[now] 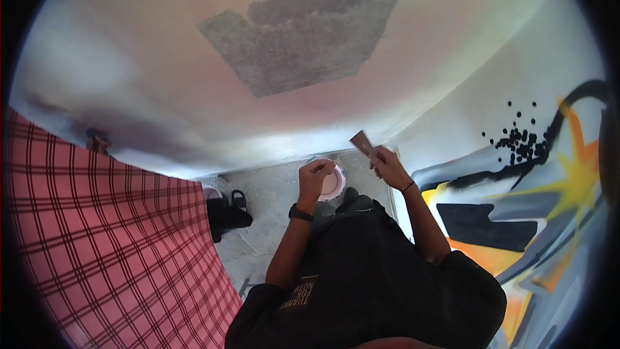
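My right hand [389, 167] is closed round a putty knife [363, 143], its flat blade tilted up toward the wall. Over a round tub [335, 192] of pale pinkish paste, my left hand [314, 178] has its fingers drawn together in a pinch. Whatever those fingers hold, if anything, is too small to make out, and I cannot tell whether they touch the tub's rim. On the pinkish-white wall [161, 100] ahead is a large grey patch [303, 39] with uneven edges.
A red checked cloth [116, 232] hangs along the left. Slippers [239, 200] and a dark item [227, 220] lie on the concrete floor [271, 184]. The right wall [465, 148] carries painted graffiti, close to my right arm.
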{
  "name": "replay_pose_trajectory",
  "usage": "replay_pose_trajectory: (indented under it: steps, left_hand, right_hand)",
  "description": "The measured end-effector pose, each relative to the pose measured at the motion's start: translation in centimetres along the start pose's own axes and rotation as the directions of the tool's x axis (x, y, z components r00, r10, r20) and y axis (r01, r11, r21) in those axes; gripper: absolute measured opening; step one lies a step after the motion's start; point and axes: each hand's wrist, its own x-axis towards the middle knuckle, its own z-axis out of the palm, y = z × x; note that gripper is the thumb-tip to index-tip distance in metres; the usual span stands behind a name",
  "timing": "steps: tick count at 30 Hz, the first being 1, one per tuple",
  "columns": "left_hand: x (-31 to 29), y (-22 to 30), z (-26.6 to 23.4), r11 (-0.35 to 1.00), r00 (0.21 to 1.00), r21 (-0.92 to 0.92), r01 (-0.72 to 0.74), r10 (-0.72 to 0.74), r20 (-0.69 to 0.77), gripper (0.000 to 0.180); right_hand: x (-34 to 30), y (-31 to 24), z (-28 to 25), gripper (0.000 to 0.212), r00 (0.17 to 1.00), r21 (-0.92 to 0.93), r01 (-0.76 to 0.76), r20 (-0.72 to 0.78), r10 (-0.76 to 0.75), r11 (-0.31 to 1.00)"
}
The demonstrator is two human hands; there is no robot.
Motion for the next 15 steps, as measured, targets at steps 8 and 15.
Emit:
replay_pose_trajectory:
  steps: [8,15]
  left_hand:
    - [-1.9,-3.3,-4.2,0.942,0.973,0.322,0.091,-0.015,-0.232,0.043]
    - [-3.3,-2.0,-3.6,0.902,0.99,0.409,-0.14,0.142,0.026,0.037]
  right_hand:
    - [-2.3,3.6,-0.1,0.027,0.917,0.285,-0.132,-0.328,0.226,0.949]
    - [-2.8,6.0,7.6,0.029,0.967,0.307,-0.078,-0.208,0.147,0.948]
